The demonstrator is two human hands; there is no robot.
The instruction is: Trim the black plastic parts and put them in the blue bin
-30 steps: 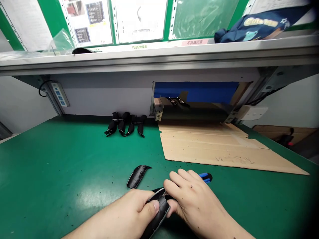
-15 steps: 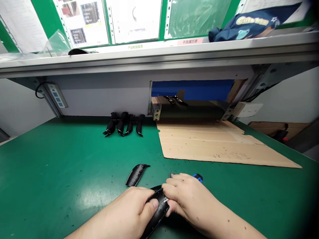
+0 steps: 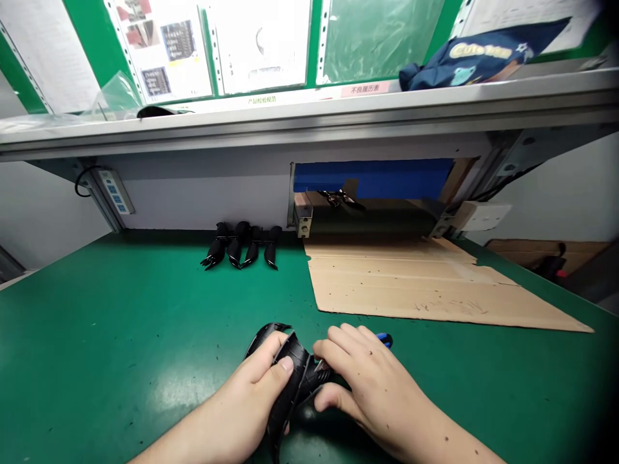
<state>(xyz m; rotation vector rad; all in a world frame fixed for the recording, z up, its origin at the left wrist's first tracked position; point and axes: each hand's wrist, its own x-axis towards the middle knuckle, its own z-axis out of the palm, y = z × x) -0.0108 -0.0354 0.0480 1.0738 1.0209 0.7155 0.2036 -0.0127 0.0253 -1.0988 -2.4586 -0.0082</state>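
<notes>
My left hand (image 3: 246, 393) grips a curved black plastic shell (image 3: 291, 357), its thumb pressed on the ribbed inner face. A second black ribbed piece (image 3: 309, 381) shows just right of that shell; whether the two are joined I cannot tell. Beside it my right hand (image 3: 360, 374) has bent fingers, with the thumb held apart below. A small metal blade (image 3: 320, 365) shows at its fingertips. Behind my left hand, another black shell (image 3: 261, 334) lies on the green table, partly covered. Past my right hand pokes out a blue and black handle (image 3: 385, 339); the rest is hidden.
Several glossy black parts (image 3: 242, 245) stand in a row by the back panel. A flat cardboard sheet (image 3: 387, 283) lies at the back right, below an opening with a blue flap (image 3: 377, 177). A metal-edged shelf (image 3: 309, 122) spans above the green table (image 3: 120, 322).
My left hand has raised and tilted the shell, and now overlaps the loose shell behind. The second black piece has come into sight. My right thumb has moved away from the shell.
</notes>
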